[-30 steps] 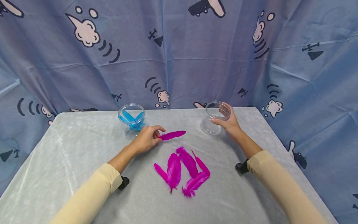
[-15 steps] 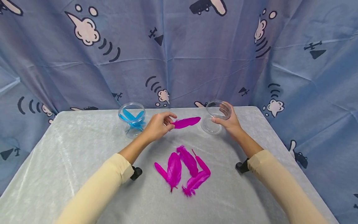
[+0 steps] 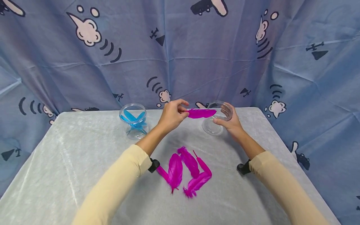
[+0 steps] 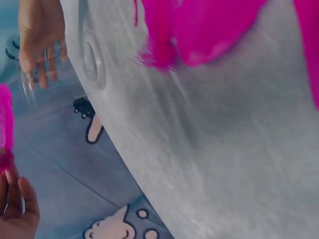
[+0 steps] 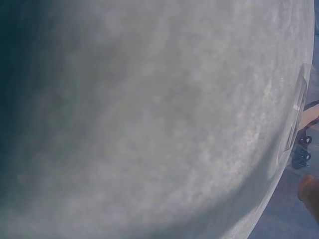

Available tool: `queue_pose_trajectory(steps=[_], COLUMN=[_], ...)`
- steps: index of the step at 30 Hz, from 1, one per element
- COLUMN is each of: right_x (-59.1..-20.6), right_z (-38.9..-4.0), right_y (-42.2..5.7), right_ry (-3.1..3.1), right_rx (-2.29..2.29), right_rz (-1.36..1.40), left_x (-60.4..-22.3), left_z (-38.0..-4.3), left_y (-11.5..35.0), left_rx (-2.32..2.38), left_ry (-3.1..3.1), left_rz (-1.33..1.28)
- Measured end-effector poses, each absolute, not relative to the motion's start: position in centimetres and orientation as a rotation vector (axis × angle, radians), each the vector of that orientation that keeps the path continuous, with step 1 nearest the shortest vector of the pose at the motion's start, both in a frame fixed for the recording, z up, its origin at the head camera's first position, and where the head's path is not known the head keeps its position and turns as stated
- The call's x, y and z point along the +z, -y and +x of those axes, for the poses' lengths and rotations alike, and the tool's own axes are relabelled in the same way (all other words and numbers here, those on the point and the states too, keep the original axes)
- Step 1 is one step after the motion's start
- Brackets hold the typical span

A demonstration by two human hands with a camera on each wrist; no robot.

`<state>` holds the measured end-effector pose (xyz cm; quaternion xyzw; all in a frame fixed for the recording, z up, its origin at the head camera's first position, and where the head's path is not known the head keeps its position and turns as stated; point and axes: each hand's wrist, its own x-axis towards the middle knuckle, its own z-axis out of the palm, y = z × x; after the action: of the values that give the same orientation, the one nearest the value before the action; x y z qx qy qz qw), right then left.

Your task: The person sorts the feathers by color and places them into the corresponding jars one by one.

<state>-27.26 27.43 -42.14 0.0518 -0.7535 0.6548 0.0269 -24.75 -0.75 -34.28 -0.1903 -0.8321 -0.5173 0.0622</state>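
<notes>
By the far edge of the tabletop (image 3: 84, 150), the right hand (image 3: 232, 120) grips a jar (image 3: 212, 125); the left hand (image 3: 172, 114) pinches a feather (image 3: 201, 113) by one end, tip seemingly at the jar's mouth.

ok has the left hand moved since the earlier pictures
Yes. In the head view the left hand has moved right and up the picture, away from the left jar.

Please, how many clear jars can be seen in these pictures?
2. In the head view, one jar at left holds blue feathers; the other jar, farther right, is gripped by the right hand. No third shows.
</notes>
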Motion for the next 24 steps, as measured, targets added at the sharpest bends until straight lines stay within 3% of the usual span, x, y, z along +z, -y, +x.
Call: queue_pose_trajectory(steps=[24], right_x=[-42.2], right_z=[-27.2], right_y=[-27.4], right_ry=[2.289], right_rx=[2.067], right_rz=[0.152], left_x=[-33.8], left_z=[-26.1], left_y=[-5.3], left_rx=[-1.434], left_ry=[2.448], left_rz=[-0.467])
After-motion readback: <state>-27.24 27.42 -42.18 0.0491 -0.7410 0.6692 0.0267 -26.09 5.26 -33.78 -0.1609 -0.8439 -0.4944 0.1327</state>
